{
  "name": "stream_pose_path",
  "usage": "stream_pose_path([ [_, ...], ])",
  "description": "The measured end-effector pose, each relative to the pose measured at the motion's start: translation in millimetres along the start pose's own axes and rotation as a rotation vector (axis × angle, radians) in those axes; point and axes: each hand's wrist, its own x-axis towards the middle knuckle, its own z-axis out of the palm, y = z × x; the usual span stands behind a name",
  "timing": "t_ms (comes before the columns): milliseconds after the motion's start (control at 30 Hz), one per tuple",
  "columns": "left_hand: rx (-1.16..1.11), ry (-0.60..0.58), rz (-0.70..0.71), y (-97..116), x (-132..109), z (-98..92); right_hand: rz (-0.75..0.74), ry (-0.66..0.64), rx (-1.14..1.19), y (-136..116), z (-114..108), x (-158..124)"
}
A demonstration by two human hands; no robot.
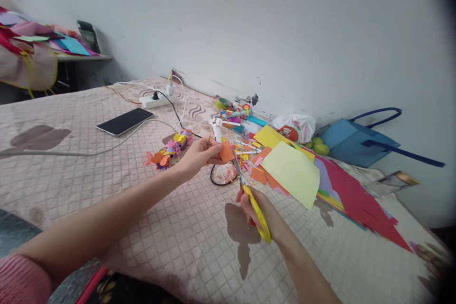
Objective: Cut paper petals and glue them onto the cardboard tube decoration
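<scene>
My left hand (204, 154) pinches a small orange paper square (227, 152) between thumb and fingers. My right hand (261, 209) is closed around the yellow handles of a pair of scissors (257, 211). The scissor blades point up and away, with their tips at the right edge of the orange square; whether they cut into it I cannot tell. Just beyond my left hand stands a white glue gun (217, 129), partly hidden. Left of that hand lies a tube-like piece decorated with colourful paper flowers (173, 148).
Paper scraps (245, 154) and stacked coloured sheets (295, 171) spread to the right. Behind them are a white plastic bag (294, 126), green round fruits (319, 146) and a blue bag (356, 140). A phone (124, 121), a power strip (156, 99) and cables lie at left.
</scene>
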Motion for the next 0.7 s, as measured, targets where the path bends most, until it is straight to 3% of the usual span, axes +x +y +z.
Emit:
stream_pose_path([
  [100,0.002,-0.008,-0.006,-1,0,-0.1,-0.051,-0.064,0.074,5,1,-1],
  [233,-0.003,-0.008,-0.009,-2,0,-0.6,-0.077,-0.05,0.063,11,2,-1],
  [700,0.01,-0.005,0.0,-3,0,-0.6,-0.109,0.015,-0.125,-10,-2,-4],
])
